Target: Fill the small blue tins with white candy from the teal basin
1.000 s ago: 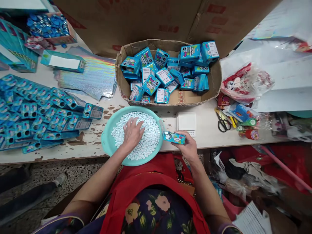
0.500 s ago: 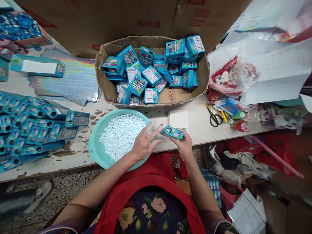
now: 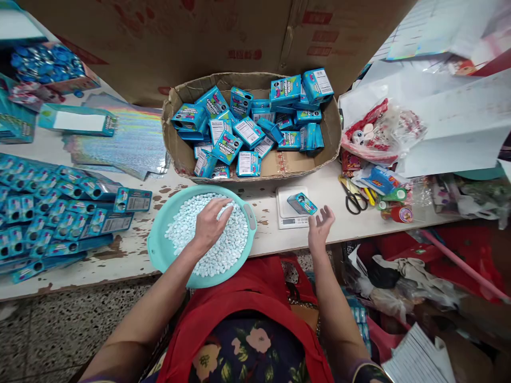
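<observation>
Scissors — beside packets (sweets, perhaps), right of scale.

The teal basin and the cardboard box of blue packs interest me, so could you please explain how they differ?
The teal basin is round, while the cardboard box is longer, with straighter sides. The basin holds loose white pieces; the box holds jumbled blue packs. The basin sits at the near edge of the table; the box stands farther back. Both are open at the top.
</observation>
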`<state>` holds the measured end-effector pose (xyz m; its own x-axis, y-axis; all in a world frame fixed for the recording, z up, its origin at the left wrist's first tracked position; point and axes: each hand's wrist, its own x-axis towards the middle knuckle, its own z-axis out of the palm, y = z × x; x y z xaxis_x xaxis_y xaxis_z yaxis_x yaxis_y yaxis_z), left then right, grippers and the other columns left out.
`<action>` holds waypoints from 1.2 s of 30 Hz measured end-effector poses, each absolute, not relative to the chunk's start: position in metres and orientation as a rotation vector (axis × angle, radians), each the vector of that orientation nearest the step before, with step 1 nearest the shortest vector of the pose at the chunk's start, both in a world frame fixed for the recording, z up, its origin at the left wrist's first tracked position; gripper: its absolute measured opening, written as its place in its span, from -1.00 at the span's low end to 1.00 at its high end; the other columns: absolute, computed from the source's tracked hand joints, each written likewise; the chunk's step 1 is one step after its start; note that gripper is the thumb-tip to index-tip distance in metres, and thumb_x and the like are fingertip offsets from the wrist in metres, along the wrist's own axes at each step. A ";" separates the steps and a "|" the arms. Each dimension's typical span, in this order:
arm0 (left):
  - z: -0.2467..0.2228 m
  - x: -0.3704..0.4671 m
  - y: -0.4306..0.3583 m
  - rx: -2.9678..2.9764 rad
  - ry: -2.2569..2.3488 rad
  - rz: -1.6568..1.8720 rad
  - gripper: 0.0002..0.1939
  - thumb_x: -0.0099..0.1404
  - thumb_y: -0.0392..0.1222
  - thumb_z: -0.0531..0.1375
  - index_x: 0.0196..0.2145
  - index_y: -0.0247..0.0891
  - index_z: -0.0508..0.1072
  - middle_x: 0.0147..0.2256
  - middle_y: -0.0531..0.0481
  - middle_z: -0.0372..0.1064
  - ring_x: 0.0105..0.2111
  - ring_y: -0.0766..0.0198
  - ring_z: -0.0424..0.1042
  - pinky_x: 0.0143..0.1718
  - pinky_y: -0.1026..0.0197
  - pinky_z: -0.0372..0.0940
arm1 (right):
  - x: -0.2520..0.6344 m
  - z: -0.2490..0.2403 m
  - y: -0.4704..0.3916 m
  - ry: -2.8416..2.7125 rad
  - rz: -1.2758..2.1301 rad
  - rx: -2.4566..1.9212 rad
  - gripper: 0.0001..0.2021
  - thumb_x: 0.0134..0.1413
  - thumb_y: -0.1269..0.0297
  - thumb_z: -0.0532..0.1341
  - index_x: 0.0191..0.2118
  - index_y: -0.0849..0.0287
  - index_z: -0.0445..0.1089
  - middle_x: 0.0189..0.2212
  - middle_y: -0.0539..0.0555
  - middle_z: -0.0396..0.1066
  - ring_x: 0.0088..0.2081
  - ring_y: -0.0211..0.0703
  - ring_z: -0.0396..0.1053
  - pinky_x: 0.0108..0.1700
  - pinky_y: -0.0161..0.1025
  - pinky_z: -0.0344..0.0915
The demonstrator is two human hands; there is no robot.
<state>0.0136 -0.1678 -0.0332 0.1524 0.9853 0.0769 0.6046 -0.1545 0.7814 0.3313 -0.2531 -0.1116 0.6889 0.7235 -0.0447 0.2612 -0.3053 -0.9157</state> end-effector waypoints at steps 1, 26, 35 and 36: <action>-0.031 0.015 -0.153 1.874 1.529 0.848 -0.73 0.32 -0.06 0.11 -0.11 -0.15 0.51 -0.11 -0.11 0.47 -0.05 0.11 0.43 0.06 0.06 0.27 | 0.332 -0.115 -0.264 -0.704 0.536 -1.916 -0.37 0.04 -0.02 0.18 0.18 0.09 0.03 0.24 0.25 0.05 0.21 -0.03 0.17 0.17 0.02 0.19; -0.025 0.036 -0.021 1.709 1.423 1.123 -0.42 0.05 -0.16 0.37 0.00 -0.10 0.26 -0.20 0.07 0.35 -0.10 0.17 0.33 -0.11 0.05 0.25 | 0.265 -0.103 -0.323 -0.564 0.893 -1.887 -0.63 0.02 0.07 0.26 -0.13 0.22 0.37 -0.17 0.19 0.46 -0.15 -0.09 0.43 -0.02 -0.07 0.34; -0.013 0.126 -0.158 1.788 0.760 0.428 -0.61 0.28 -0.11 0.16 0.06 -0.17 0.31 -0.02 -0.09 0.38 -0.03 0.13 0.36 0.00 0.06 0.27 | 0.256 -0.077 -0.311 -0.501 1.027 -1.673 -0.51 -0.13 0.14 0.36 -0.03 0.19 0.37 -0.12 0.16 0.52 -0.11 -0.03 0.48 0.03 0.00 0.35; -0.021 0.139 -0.152 1.883 0.765 0.459 -0.60 0.30 -0.16 0.13 0.10 -0.17 0.29 0.06 -0.12 0.33 0.05 0.10 0.31 0.08 0.02 0.22 | 0.259 -0.076 -0.313 -0.486 0.996 -1.719 -0.51 -0.14 0.15 0.37 -0.04 0.19 0.37 -0.13 0.15 0.53 -0.12 -0.04 0.48 0.03 -0.01 0.35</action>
<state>0.1395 -0.1522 -0.0212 0.7268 0.6865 -0.0230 0.3024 -0.2897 0.9081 0.2595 -0.3134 -0.0763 0.5722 0.7241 -0.3851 -0.1420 -0.3749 -0.9161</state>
